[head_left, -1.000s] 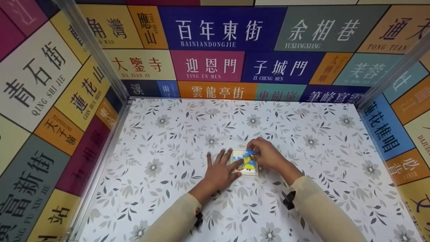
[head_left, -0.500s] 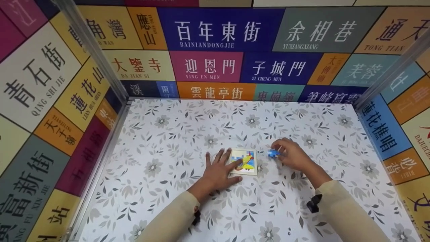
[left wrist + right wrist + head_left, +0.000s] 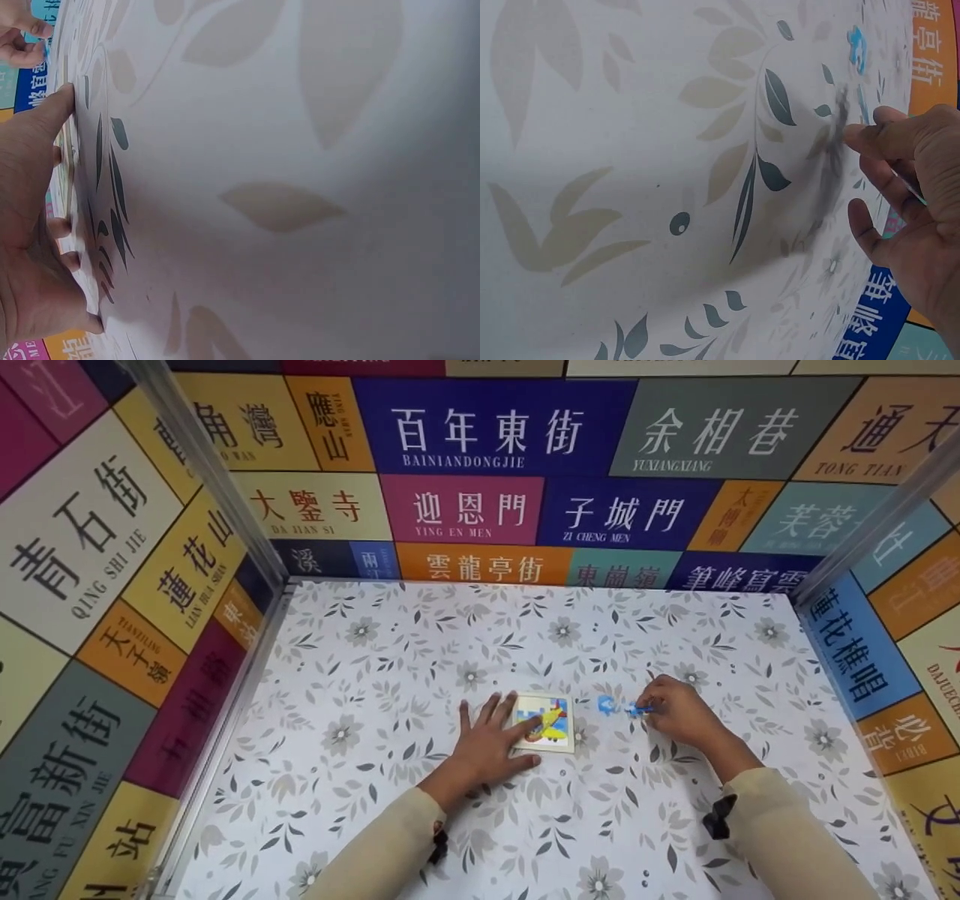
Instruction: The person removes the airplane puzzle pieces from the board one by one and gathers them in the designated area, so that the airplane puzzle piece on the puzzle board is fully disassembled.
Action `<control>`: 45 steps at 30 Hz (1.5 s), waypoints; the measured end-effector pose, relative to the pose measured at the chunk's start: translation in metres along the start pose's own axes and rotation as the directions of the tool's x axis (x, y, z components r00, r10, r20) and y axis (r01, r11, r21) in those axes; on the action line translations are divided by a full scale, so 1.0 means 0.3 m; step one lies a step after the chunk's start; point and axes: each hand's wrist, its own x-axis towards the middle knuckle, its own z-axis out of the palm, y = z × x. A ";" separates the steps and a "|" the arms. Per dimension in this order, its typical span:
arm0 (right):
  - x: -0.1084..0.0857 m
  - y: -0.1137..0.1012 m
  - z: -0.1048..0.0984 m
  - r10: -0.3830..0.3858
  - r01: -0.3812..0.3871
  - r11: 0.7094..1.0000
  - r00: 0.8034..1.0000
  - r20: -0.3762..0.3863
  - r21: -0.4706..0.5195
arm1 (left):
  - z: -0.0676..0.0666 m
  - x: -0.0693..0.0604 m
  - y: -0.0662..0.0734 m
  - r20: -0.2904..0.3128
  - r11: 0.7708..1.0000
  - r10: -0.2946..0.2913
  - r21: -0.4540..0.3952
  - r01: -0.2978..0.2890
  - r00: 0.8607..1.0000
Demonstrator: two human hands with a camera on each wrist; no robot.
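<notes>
A small square picture puzzle in a pale frame [image 3: 557,748] lies flat, showing a yellow and red figure on blue, with bare cream patches in its upper part. My left hand [image 3: 484,750] rests on its left side, fingers spread and index finger over the picture; in the left wrist view this hand [image 3: 34,217] lies low along the surface. To the right, a light blue piece [image 3: 606,705] lies on the table. Beyond it my right hand [image 3: 682,716] pinches another blue piece [image 3: 639,709], seen nearly edge-on. The right wrist view shows the lying piece [image 3: 857,51] past my right hand [image 3: 915,180].
The white table [image 3: 420,637] has a grey leaf and flower print. Colourful panels with large characters [image 3: 495,427] stand behind it and on both sides, with clear strips along the corners.
My right hand has moved right from the puzzle's upper right corner, carrying blue. One light blue piece now lies on the table, away from the fingers. My left hand has stayed nearly still.
</notes>
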 end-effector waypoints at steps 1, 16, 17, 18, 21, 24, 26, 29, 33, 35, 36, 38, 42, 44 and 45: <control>0.001 0.002 0.004 -0.016 0.016 1.000 1.000 -0.006 -0.011 | 0.000 0.000 0.001 0.000 1.000 0.001 0.000 -0.001 1.000; 0.029 0.014 0.038 -0.187 0.182 0.962 0.982 -0.006 -0.204 | -0.003 0.002 0.006 -0.022 1.000 -0.006 0.015 0.007 1.000; 0.027 0.016 0.040 -0.190 0.185 0.962 0.982 -0.008 -0.202 | -0.001 0.001 0.005 -0.026 1.000 -0.006 0.017 0.006 1.000; 0.025 0.018 0.042 -0.190 0.184 0.962 0.982 -0.009 -0.202 | -0.001 -0.001 0.005 -0.027 1.000 -0.005 0.017 0.006 1.000; 0.017 0.025 0.051 -0.213 0.203 0.954 0.977 -0.023 -0.219 | 0.002 -0.006 0.006 -0.027 1.000 -0.002 0.017 0.003 1.000; 0.014 0.032 0.058 -0.241 0.226 0.944 0.970 -0.037 -0.240 | 0.006 -0.008 0.006 -0.026 1.000 -0.001 0.012 0.002 1.000; 0.014 0.034 0.059 -0.239 0.222 0.944 0.970 -0.041 -0.245 | 0.005 -0.007 0.005 -0.028 1.000 0.000 0.009 0.000 1.000; 0.013 0.035 0.058 -0.214 0.198 0.948 0.976 -0.036 -0.249 | 0.000 -0.003 0.005 -0.030 1.000 0.002 0.004 -0.002 1.000; 0.008 0.030 0.059 -0.203 0.186 0.946 0.979 -0.035 -0.267 | -0.005 -0.005 0.005 -0.023 1.000 0.002 -0.003 -0.002 1.000; 0.003 0.030 0.060 -0.207 0.189 0.942 0.978 -0.037 -0.276 | -0.002 -0.005 0.003 -0.024 1.000 0.001 -0.008 -0.002 1.000; 0.001 0.028 0.061 -0.206 0.188 0.941 0.978 -0.036 -0.282 | 0.000 -0.005 0.002 -0.026 1.000 0.001 -0.009 -0.002 1.000; -0.004 0.027 0.063 -0.190 0.174 0.942 0.981 -0.029 -0.286 | 0.004 -0.004 0.001 -0.028 1.000 0.001 -0.016 -0.002 1.000; -0.008 0.022 0.065 -0.156 0.145 0.946 0.988 -0.014 -0.289 | 0.003 -0.003 0.001 -0.030 1.000 0.006 -0.023 -0.006 1.000; -0.006 0.019 0.064 -0.144 0.135 0.947 0.989 -0.012 -0.291 | -0.002 -0.004 0.003 -0.028 1.000 0.008 -0.024 -0.008 1.000; -0.006 0.017 0.063 -0.140 0.130 0.947 0.990 -0.013 -0.293 | -0.004 -0.004 0.003 -0.029 1.000 0.009 -0.024 -0.009 1.000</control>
